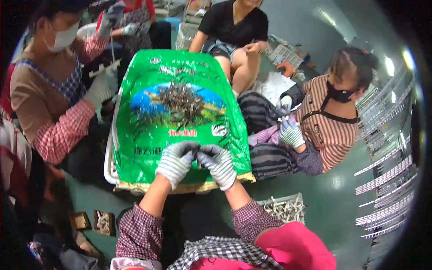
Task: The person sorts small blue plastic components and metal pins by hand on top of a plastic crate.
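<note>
My left hand and my right hand wear striped knit gloves with grey fingers. They meet over the near edge of a green printed sack spread across a work surface. The fingers of both hands are closed in a pinch, fingertip to fingertip. Whatever they hold is small and dark, mostly hidden by the gloves, and I cannot make out its kind. Farther back on the sack lies a loose pile of small, dark, narrow pieces, with a few strays around it.
A crate of pale pieces stands on the floor near my right elbow. Small brown boxes sit at lower left. Co-workers sit on the left, far side and right; the right one's gloved hand holds a small white piece. Racks line the right.
</note>
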`<state>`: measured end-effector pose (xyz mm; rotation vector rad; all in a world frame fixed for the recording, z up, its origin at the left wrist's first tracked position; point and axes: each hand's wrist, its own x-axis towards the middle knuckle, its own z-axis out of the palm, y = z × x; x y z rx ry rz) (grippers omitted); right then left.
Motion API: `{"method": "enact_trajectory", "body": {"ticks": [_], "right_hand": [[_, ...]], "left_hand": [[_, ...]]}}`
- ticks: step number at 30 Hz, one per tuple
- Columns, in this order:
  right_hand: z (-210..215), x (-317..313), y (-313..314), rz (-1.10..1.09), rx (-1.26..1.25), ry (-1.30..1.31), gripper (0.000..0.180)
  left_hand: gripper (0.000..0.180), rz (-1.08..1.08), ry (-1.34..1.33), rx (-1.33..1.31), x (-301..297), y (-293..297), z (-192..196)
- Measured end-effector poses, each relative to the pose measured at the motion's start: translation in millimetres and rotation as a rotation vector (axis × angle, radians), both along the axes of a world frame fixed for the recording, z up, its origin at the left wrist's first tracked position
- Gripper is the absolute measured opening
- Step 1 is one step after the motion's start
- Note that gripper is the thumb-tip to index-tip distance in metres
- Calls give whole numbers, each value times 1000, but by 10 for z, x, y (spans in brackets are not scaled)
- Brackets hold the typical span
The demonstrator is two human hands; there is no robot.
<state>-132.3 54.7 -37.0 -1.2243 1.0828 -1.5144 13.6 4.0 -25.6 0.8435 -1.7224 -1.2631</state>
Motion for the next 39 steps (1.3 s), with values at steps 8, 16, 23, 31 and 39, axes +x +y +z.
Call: {"method": "enact_trajectory", "body": {"ticks": [8,16,23,31,39], "right_hand": [[53,-24,-4,-122,-46,296,12],[-3,-24,-14,-255,-122,608,14],[-14,41,-20,-229,-118,277,21],[59,89,-46,-198,-130,403,13],[631,16,-460,-123,-157,380,9]], "left_hand": [[32,-137,36,102,51,49,63],[27,-68,-58,-76,63,66,-10],[29,-83,10,-54,104,184,190],[26,-8,-124,-285,139,162,291],[44,237,239,-94,212,130,308]]}}
